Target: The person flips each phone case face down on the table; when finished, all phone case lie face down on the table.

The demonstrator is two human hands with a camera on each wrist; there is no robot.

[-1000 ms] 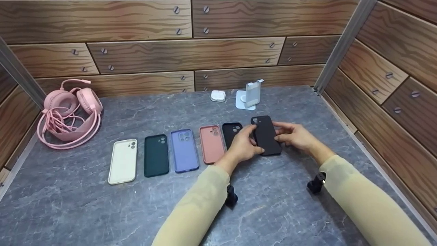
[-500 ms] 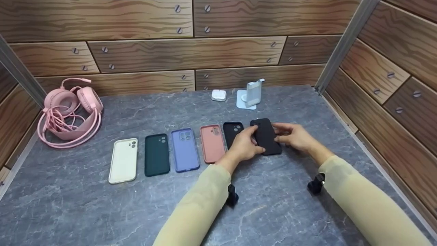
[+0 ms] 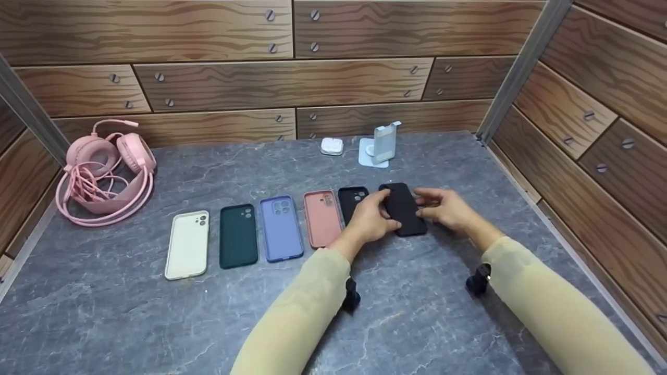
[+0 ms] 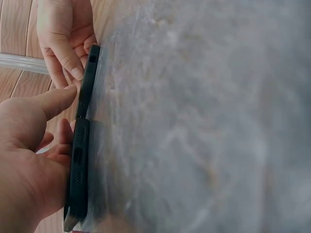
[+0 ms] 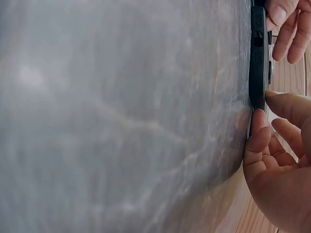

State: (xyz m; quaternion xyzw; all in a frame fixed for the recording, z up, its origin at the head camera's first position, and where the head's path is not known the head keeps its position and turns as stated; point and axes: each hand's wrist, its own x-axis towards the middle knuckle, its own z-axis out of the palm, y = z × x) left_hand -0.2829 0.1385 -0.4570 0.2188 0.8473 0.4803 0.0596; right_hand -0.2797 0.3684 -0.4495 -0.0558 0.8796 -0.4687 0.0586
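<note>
Firstly, one matte black phone case (image 3: 406, 211), rectangular with rounded corners, lying on the grey marbled tabletop (image 3: 411, 312) at the right end of a row of six, between the two hands. Its short end, seen from the right wrist, shows a port slot flanked by clusters of small holes.

Left hand (image 3: 369, 220): thumb and forefinger stretched well apart along the left side of this case, forefinger by the upper corner, thumb by the lower; tips touching.

Right hand (image 3: 448, 209): relaxed, thumb and forefinger parted, tips at the right edge of the same case, the other fingers loosely bent; how firmly they press cannot be told.

Pale yellow sleeves (image 3: 294, 312), two, each with a small black device at the wrist.

Remainder of the row, right to left: a second black case (image 3: 349, 202) with a camera cut-out, partly covered by the left hand; a dusty pink case (image 3: 323, 221); a lavender-blue case (image 3: 282, 232); a dark green case (image 3: 238, 239); a creamy white case (image 3: 186, 249).

Behind the row: a small white rounded-square box (image 3: 332, 146); a pale blue folding stand (image 3: 384, 145), upright panel on a flat base.

Far left: a pink headset (image 3: 94, 155) with microphone boom and coiled cable.

Surround: wood-patterned panels (image 3: 219, 86) with printed screw heads.
</note>
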